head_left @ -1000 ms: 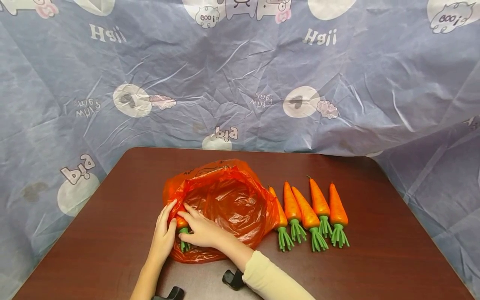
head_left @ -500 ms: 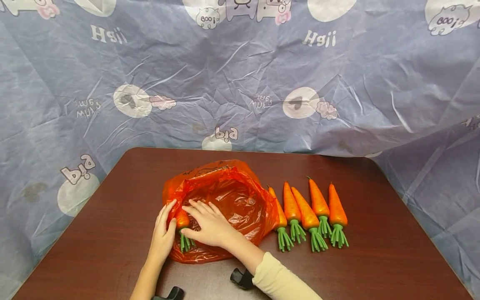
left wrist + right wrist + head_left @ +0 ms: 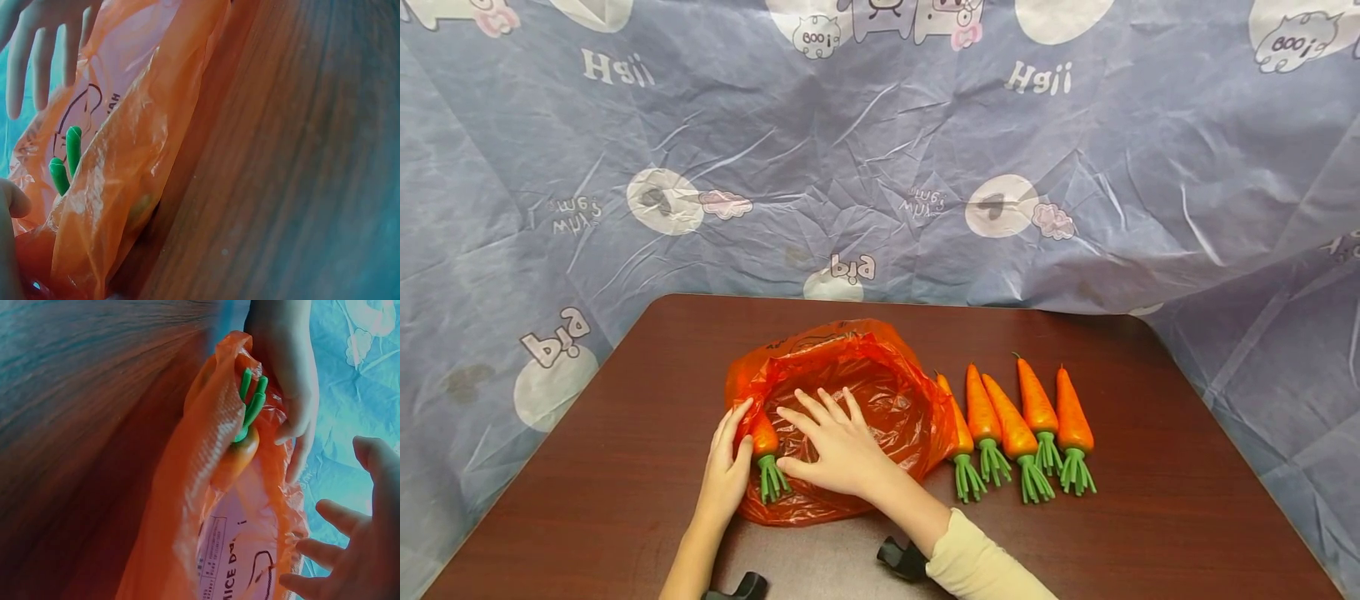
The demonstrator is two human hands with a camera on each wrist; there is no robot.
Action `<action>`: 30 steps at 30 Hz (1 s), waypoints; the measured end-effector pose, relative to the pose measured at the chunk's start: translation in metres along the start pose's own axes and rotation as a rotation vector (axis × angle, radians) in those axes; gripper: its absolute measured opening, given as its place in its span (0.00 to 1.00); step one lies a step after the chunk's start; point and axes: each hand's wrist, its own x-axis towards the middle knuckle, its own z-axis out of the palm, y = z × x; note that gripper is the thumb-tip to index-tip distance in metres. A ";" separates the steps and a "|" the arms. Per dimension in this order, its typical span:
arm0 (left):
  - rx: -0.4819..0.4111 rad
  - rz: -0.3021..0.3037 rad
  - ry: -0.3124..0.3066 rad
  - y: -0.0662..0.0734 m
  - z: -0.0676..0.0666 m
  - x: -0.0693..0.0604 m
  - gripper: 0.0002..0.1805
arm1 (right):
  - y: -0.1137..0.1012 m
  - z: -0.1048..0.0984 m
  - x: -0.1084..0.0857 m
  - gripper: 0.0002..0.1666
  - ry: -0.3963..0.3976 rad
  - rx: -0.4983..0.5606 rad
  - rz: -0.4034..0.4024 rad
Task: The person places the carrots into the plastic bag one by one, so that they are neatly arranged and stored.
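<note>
Sitting on the dark brown table [image 3: 1150, 500] is an orange plastic bag [image 3: 891, 417], spread wide at the mouth. Its left rim is held by the left hand [image 3: 726, 467], with the film caught between thumb and fingers. One carrot [image 3: 765, 437] is tucked inside along the bag's left wall, green stems toward the near side, tip pretty much hidden by film. The right hand [image 3: 838, 454] is held over the bag's mouth with nothing gripped, fingers straight and fanned out wide; that carrot is near its thumb, though a gap is shown in the right wrist view. To the bag's right, five more carrots [image 3: 1009, 421] are laid in a loose row, stems also on the near side, and the leftmost is partly covered by the bag's edge. Two black pieces [image 3: 901, 558] can be spotted on the near side of the bag, by the wrists, and a printed blue-grey cloth [image 3: 820, 158] is hung behind it.
</note>
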 end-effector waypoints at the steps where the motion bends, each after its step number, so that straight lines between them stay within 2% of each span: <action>1: 0.000 0.006 0.003 0.000 0.000 0.000 0.26 | 0.001 -0.001 -0.001 0.38 0.009 -0.007 -0.002; 7: -0.001 0.032 0.012 0.000 0.000 0.001 0.25 | 0.005 -0.008 -0.010 0.36 0.047 -0.025 0.001; 16: -0.006 0.018 0.014 0.000 0.001 0.001 0.26 | 0.011 -0.020 -0.025 0.34 0.098 -0.036 0.005; 30: -0.005 0.013 0.010 -0.001 0.000 0.000 0.26 | 0.034 -0.032 -0.056 0.33 0.169 -0.015 0.093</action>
